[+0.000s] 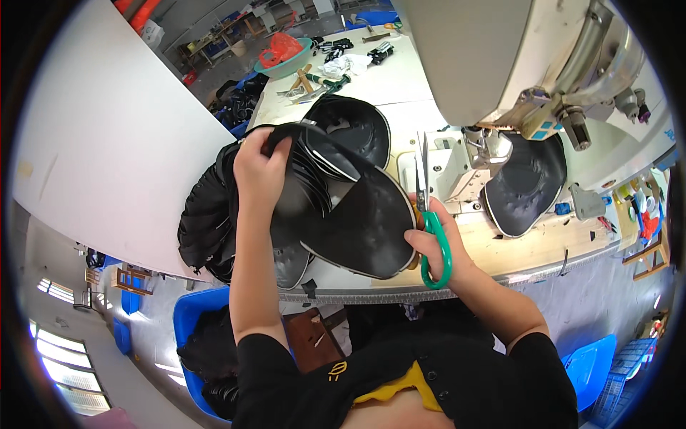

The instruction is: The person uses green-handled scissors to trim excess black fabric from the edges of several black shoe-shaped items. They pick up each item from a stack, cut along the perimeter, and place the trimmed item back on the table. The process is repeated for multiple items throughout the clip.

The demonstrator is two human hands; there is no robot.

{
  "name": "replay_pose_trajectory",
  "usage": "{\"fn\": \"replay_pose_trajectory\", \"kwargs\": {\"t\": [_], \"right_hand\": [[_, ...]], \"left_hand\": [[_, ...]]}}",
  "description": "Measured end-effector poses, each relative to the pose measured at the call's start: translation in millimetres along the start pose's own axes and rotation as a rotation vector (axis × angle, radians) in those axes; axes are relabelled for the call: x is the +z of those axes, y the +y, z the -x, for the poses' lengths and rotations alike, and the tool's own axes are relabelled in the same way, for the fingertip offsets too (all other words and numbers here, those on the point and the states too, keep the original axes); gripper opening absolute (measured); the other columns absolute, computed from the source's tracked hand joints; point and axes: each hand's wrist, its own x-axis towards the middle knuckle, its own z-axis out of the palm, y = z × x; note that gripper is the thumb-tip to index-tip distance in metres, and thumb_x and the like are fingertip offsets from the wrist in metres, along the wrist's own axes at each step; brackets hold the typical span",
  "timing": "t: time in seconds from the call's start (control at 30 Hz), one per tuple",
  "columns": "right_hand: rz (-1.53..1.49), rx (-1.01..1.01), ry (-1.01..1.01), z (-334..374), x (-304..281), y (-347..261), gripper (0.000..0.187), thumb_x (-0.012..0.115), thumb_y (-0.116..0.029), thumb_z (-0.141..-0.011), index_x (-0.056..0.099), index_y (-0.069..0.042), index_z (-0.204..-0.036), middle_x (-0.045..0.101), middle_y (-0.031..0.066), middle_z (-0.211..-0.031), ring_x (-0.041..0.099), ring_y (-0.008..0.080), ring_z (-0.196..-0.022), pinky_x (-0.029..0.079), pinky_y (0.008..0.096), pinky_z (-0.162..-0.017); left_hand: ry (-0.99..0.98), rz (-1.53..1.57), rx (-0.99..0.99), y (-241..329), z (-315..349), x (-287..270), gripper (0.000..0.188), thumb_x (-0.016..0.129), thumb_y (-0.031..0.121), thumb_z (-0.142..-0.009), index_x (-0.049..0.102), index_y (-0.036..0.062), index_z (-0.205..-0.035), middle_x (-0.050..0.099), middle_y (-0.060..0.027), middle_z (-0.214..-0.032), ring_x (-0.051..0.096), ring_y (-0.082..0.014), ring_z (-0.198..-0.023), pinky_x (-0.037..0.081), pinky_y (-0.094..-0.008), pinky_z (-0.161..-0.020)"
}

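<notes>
My left hand (261, 168) is closed on the upper left end of a black leather-like piece (361, 229) with a pale edge. My right hand (443, 232) is wrapped round scissors (437, 250) with green handles, their blades pointing up. Its thumb rests on the right edge of the same black piece. Behind and under that piece lie a stack of similar black pieces (314, 171) and a rounded black piece (361, 129). Left of them, a heap of black bundled pieces (204, 214) is partly hidden by my left forearm.
A sewing machine (471, 64) stands at the right, with another black piece (529, 186) beside its needle area. Tools (311, 86) and a green basin (286, 64) with a red bag are at the table's far end. A blue bin (187, 322) stands below left.
</notes>
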Motion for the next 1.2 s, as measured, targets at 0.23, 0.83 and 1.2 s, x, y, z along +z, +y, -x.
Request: {"fn": "replay_pose_trajectory", "kwargs": {"t": [0.23, 0.83, 1.2], "right_hand": [[-0.212, -0.1, 0.125, -78.2, 20.8, -7.1, 0.043, 0.056, -0.007, -0.085, 0.038, -0.003, -0.125, 0.055, 0.0049, -0.08, 0.054, 0.0106, -0.063, 0.044, 0.0239, -0.056], [0.0, -0.044, -0.073, -13.0, 4.5, 29.7, 0.041, 0.057, -0.005, -0.086, 0.042, -0.001, -0.125, 0.054, 0.005, -0.076, 0.052, 0.0094, -0.058, 0.046, 0.022, -0.055], [0.102, 0.005, -0.16, 16.0, 30.5, 34.0, 0.044, 0.06, -0.001, -0.083, 0.044, -0.002, -0.125, 0.053, 0.0022, -0.079, 0.051, 0.0079, -0.061, 0.045, 0.0205, -0.055]], "left_hand": [[-0.141, -0.372, 0.055, -49.3, -100.9, 99.6, 0.021, 0.067, 0.017, -0.073, 0.065, 0.0042, -0.09, 0.065, -0.0172, -0.087, 0.062, -0.0337, -0.088, 0.048, -0.0419, -0.074], [0.154, 0.006, 0.122, -83.5, -47.0, -22.1, 0.013, 0.058, 0.004, -0.081, 0.062, -0.0008, -0.092, 0.065, -0.0134, -0.081, 0.063, -0.0215, -0.072, 0.049, -0.0292, -0.068], [-0.105, -0.437, 0.23, -122.1, 29.2, -54.9, 0.019, 0.065, 0.003, -0.067, 0.059, 0.0028, -0.085, 0.062, -0.0101, -0.086, 0.06, -0.0295, -0.084, 0.048, -0.0372, -0.073]]}}
